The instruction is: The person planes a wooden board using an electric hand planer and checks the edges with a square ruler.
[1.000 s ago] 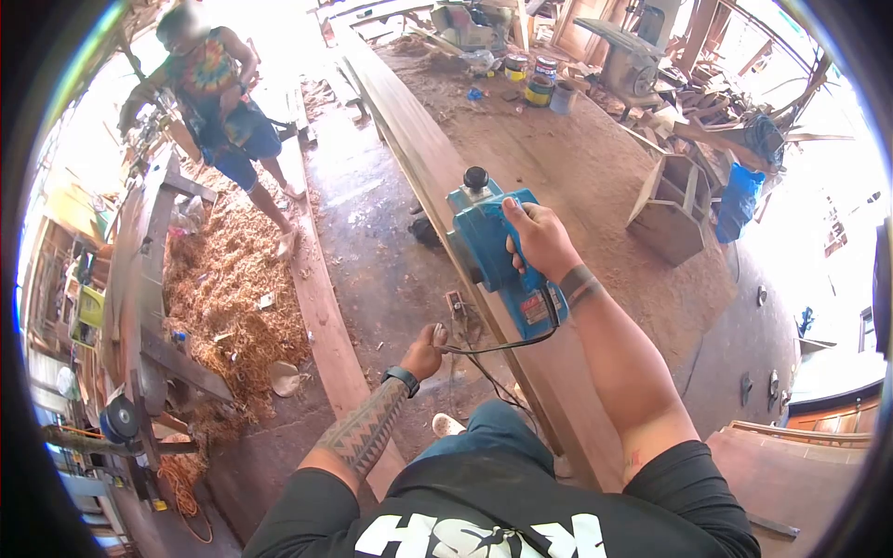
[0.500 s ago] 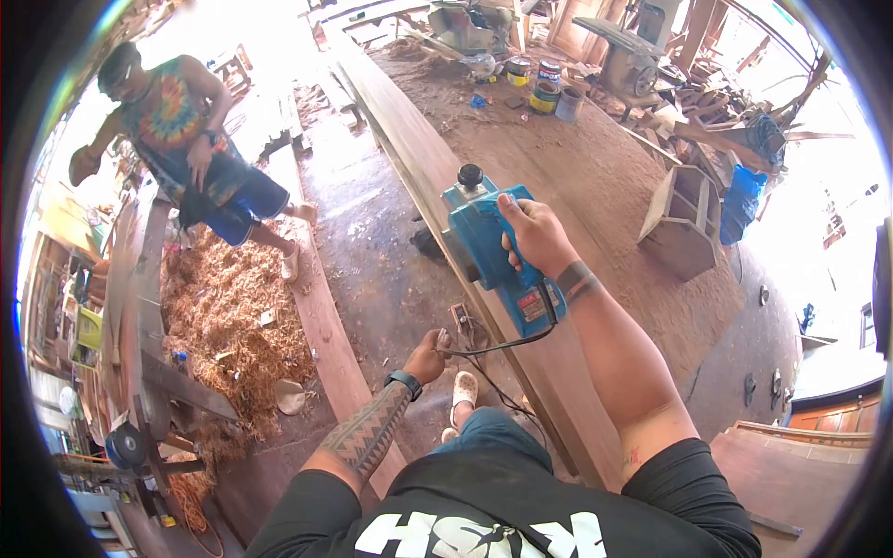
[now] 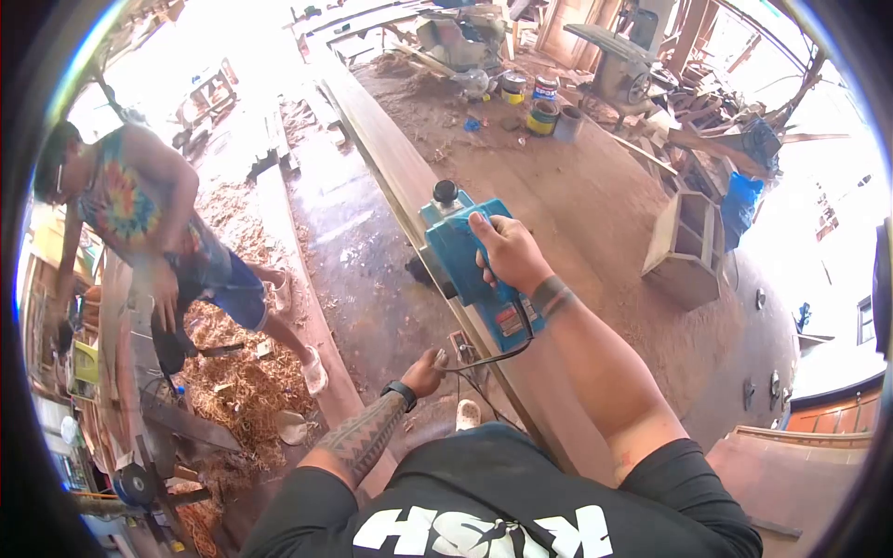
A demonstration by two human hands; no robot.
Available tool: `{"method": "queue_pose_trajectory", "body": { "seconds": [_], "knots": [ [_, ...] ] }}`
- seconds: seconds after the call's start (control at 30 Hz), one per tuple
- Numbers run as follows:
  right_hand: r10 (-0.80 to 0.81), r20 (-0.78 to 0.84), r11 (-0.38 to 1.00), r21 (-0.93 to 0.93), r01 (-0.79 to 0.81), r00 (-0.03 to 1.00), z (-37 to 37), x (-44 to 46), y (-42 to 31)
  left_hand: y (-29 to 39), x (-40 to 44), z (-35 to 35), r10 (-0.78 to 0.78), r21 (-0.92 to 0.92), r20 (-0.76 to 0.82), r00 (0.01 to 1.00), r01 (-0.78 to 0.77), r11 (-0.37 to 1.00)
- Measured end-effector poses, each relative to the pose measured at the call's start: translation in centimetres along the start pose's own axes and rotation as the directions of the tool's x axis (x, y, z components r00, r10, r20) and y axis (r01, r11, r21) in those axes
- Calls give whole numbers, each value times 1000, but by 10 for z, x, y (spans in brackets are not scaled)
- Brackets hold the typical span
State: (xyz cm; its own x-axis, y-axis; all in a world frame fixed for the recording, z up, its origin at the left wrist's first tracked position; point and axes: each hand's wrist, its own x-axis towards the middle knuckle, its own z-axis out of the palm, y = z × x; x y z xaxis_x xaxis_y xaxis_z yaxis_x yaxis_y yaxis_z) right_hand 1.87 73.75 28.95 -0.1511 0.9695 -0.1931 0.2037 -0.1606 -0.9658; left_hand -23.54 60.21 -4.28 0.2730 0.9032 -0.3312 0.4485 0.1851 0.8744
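My right hand (image 3: 512, 251) is wrapped round the handle of a blue electric planer (image 3: 470, 251) with a black front knob. The planer sits on a long wooden plank (image 3: 391, 139) that runs from my body toward the far end of the workshop. Left of the plank, my left hand (image 3: 428, 372) is closed on the planer's black power cord (image 3: 498, 357), which leaves the tool's rear and loops down. A dark watch is on my left wrist.
A person in a tie-dye shirt (image 3: 130, 200) stands at left by a pile of wood shavings (image 3: 242, 381). Paint cans (image 3: 541, 117) stand on the dusty floor ahead. A wooden frame box (image 3: 684, 249) lies at right beside a blue bag (image 3: 741, 209). Another plank (image 3: 296, 260) lies at left.
The planer and my right hand have shifted slightly left in view, still on the plank. The other person has moved left and nearer, bending lower. My left hand keeps the cord.
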Motion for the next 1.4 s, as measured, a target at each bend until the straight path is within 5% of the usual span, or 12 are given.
{"method": "queue_pose_trajectory", "body": {
  "seconds": [0.17, 0.47, 0.6, 1.1, 1.4],
  "knots": [
    [-15, 32, 999, 33, 14, 999, 9, 39, -13, 53, -4, -30, -166, -4, 34, 985, 167, 986],
    [-34, 46, 999, 34, 33, 998, 32, 115, -29, -7, 39, -49, -5, -12, -42, 999, 5, 1000],
    [-37, 44, 999, 37, 35, 998, 40, 150, -39, 31, 46, -78, -121, -23, 4, 993, 121, 992],
    [-27, 40, 997, 72, 24, 999, 75, 287, -71, 15, 151, -183, -62, -111, -8, 998, 61, 992],
    [-14, 21, 998, 67, 13, 1000, 102, 369, -93, 15, 211, -276, -10, 53, 24, 1000, 9, 999]
  ]
}}
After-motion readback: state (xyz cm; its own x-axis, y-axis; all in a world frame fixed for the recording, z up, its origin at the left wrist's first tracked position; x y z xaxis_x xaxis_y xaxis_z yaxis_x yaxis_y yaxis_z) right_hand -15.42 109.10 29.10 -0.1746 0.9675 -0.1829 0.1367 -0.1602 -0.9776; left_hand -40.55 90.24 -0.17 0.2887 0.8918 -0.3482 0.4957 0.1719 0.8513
